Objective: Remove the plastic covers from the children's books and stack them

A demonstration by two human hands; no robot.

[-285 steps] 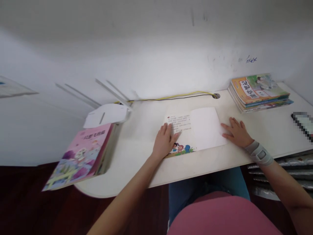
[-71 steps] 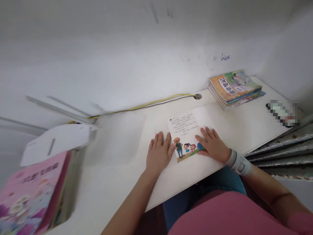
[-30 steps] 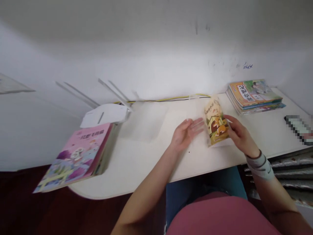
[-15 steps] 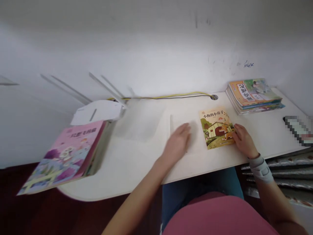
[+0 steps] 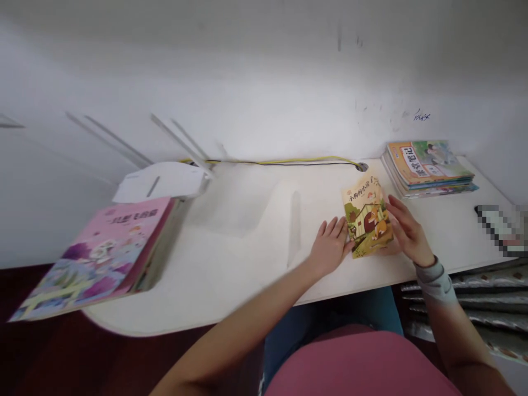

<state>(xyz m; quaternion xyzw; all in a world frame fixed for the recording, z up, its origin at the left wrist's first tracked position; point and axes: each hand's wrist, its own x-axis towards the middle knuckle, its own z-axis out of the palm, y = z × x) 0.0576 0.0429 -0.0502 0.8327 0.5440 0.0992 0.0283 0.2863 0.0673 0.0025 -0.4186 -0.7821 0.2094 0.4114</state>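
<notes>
White desk meets pale wall, left hand flat at a booklet, right hand unclear in grip.

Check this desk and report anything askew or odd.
The pink book topping the left pile sits oddly: its near corner juts past the edge of the desk, over the floor. A blue scribble also marks the wall.

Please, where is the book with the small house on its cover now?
In the head view, the book is right of centre at the white desk, between the left hand and the right hand, below and left of the book stack.
</notes>
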